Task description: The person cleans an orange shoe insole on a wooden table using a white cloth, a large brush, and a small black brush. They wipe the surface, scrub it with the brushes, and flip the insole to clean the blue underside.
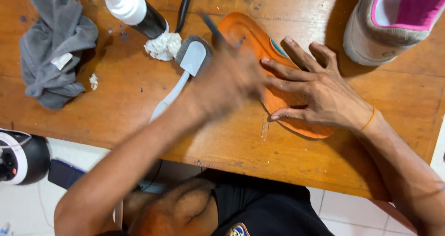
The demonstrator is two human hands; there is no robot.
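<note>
At the middle of the frame the right hand [320, 94] lies flat with fingers spread, pressing an orange insole [259, 41] onto the wooden tabletop [139, 111]. The left hand [227, 80] is blurred over the insole's upper end, closed around a dark thin handle. Just left lies a white brush [187, 64]. A grey cloth [53, 46] sits upper left, a shoe [394, 20] upper right.

Orange insole [250, 36], grey cloth [53, 46]
</note>
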